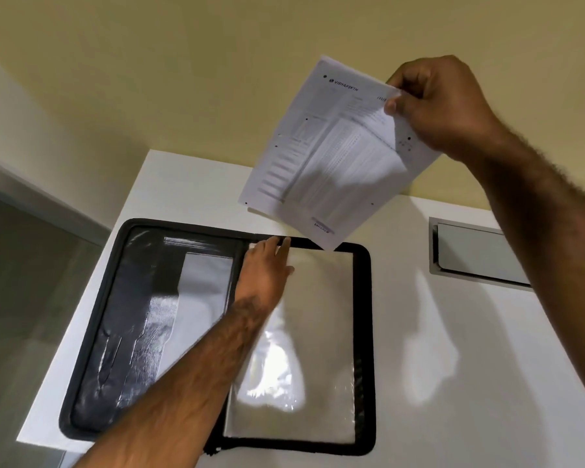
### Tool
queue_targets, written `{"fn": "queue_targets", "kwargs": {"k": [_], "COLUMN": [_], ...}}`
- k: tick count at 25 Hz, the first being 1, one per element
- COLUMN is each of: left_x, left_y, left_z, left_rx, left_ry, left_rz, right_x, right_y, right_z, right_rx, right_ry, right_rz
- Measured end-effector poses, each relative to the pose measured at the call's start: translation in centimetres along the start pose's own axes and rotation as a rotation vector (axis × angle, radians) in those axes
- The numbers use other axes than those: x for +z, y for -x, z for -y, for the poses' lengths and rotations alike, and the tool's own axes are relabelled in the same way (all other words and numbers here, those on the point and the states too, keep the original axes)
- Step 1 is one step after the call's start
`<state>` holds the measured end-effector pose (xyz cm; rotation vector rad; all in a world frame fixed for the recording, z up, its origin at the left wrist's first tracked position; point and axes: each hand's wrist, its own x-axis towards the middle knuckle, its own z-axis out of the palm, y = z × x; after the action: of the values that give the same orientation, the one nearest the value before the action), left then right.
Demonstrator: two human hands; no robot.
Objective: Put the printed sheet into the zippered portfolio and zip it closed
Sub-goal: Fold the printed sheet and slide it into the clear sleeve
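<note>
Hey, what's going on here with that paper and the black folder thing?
A person is filing a printed sheet into a zippered portfolio. The right hand pinches the sheet by a top corner and holds it in the air above the portfolio, which lies wide open on a white table. The left hand rests at the top edge of the clear plastic sleeve in the portfolio's right half. The sheet is not in yet, and the zip is undone.

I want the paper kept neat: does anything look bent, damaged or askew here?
Only the printed sheet: its corner curls over where the right hand pinches it. The portfolio lies open and flat under the left hand.
</note>
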<state>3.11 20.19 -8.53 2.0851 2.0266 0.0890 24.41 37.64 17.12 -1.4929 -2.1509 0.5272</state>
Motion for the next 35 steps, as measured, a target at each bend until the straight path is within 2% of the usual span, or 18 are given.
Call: {"fn": "queue_targets", "kwargs": {"k": [5, 10, 17, 21, 29, 35], "left_x": [-0.5, -0.5, -2.2, -2.4, -2.2, -1.8], "left_y": [-1.6, -2.0, -2.2, -1.8, 0.1, 0.1], "left_z": [0.3, 0.4, 1.3, 1.1, 0.5, 0.1], "left_rx": [0.042, 0.074, 0.237, 0.273, 0.137, 0.12], "left_ry": [-0.067, -0.042, 0.046, -0.095, -0.126, 0.0], "left_rz": [-0.093, -0.084, -0.073, -0.103, -0.052, -0.012], "right_x": [0.4, 0.4, 1.2, 1.6, 0.9, 0.9], "right_y": [-0.5, -1.0, -1.8, -2.3, -3.0, -2.9], "right_z": [-1.0, -1.4, -1.3, -0.7, 0.5, 0.5], "right_rx": [-0.006, -0.013, -0.03, -0.049, -0.051, -0.049], "right_ry": [-0.006, -0.035, -0.027, -0.046, -0.095, -0.101], "right_rz": [0.013, 0.015, 0.018, 0.024, -0.026, -0.017]}}
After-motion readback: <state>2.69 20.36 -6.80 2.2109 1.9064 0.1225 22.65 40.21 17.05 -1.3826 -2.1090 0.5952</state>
